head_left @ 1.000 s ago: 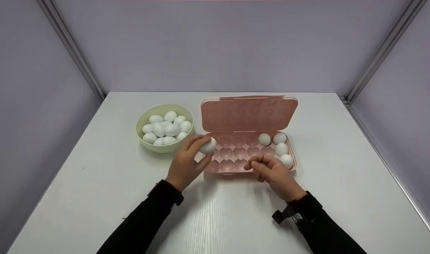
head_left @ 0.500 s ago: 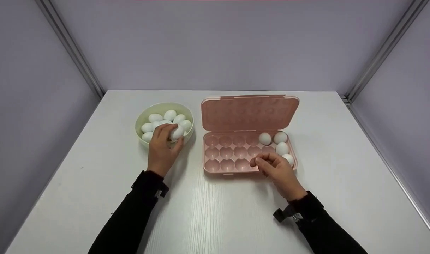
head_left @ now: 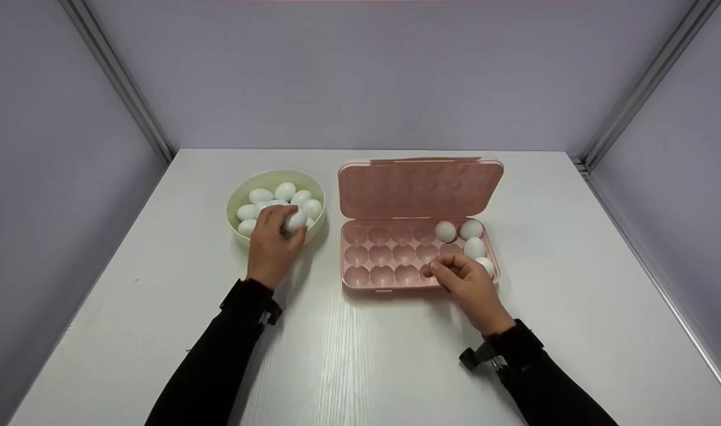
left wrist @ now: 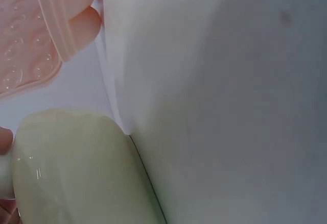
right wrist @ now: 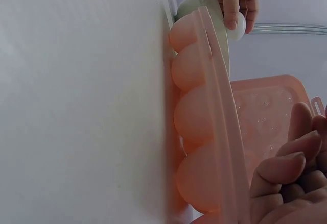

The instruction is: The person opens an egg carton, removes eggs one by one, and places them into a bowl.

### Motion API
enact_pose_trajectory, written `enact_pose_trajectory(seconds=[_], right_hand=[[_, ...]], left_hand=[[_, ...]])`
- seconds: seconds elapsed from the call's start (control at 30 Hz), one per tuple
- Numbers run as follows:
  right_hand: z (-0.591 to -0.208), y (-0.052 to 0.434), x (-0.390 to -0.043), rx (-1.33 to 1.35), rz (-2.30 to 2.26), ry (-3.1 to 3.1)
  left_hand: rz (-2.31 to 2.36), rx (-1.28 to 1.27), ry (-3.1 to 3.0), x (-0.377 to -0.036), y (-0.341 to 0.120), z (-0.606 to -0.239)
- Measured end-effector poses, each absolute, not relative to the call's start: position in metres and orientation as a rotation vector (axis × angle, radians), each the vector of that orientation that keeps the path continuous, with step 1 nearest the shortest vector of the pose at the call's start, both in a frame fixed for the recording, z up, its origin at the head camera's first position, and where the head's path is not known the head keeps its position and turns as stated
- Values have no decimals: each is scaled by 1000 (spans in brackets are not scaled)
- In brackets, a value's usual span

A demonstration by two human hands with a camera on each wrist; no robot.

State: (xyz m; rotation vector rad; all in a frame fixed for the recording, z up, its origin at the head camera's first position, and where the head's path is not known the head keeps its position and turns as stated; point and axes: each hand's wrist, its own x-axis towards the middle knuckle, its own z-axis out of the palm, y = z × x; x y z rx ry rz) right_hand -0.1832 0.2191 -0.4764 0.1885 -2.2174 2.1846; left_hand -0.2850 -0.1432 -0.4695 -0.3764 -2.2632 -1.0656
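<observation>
My left hand (head_left: 285, 229) reaches into the pale green bowl (head_left: 236, 198) of white eggs and grips one egg (head_left: 296, 219) between thumb and fingers. The right wrist view shows that egg (right wrist: 237, 30) in the fingertips over the bowl (right wrist: 196, 2). My right hand (head_left: 440, 271) sits at the front edge of the open pink egg tray (head_left: 378, 260), fingers (right wrist: 286, 168) curled, with nothing visible in them. Several eggs (head_left: 470, 229) fill cups at the tray's right end; the other cups are bare.
The tray's lid (head_left: 419, 186) stands open at the back. Bowl and tray sit side by side on a white table (head_left: 360, 355), with lilac walls on three sides. The left wrist view shows only the bowl's side (left wrist: 76, 168) and the tray (left wrist: 30, 30).
My left hand moved left from the tray's left edge back to the bowl, an egg in its fingers throughout. My right hand shifted slightly right along the tray's front.
</observation>
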Motion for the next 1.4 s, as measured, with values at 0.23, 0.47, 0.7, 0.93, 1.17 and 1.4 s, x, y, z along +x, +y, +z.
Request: enact_pose_trajectory(seconds=[0.23,0.47,0.7,0.93,1.17,1.4], right_hand=[[-477,220,-184,157,2214,-2202],[-477,220,-185,157,2217,-2228],[-478,221,-186,165,2228,-2215],[-479,221,-186,184,2268,-2191],[-479,221,-186,187,2270,-2203],[-480,222,-187,193,2250,-2228]], left_hand=[[-1055,-343,-2418,-290,-144,-459],[-1071,-321,-2518,-290,-140,-452],[-1073,-296,-2524,-290,-139,-455],[-959,-324,-2469,-287,-137,-459],[-913,-327,-2393,-279,-133,-460],[-874,-431,-2230,-263,-114,-460]])
